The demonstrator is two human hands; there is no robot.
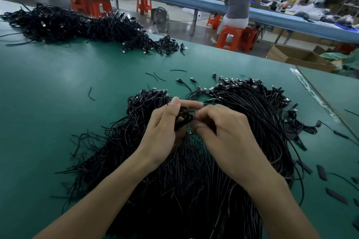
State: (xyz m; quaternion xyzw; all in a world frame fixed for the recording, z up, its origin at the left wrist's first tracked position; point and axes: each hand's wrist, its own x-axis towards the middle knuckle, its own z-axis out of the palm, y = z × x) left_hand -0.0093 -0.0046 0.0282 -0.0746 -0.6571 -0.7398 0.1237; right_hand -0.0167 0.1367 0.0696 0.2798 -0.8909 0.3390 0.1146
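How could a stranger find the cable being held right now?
On the green table, look at the nearest heap of black cables. Just above it, the left hand grips the coiled cable and the right hand pinches it. It alone is wound into a small loop.

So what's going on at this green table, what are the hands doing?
A person is working over a heap of loose black cables on the green table. The left hand grips one cable wound into a small coil, and the right hand pinches at that coil beside it. Another pile of cables lies at the table's far edge.
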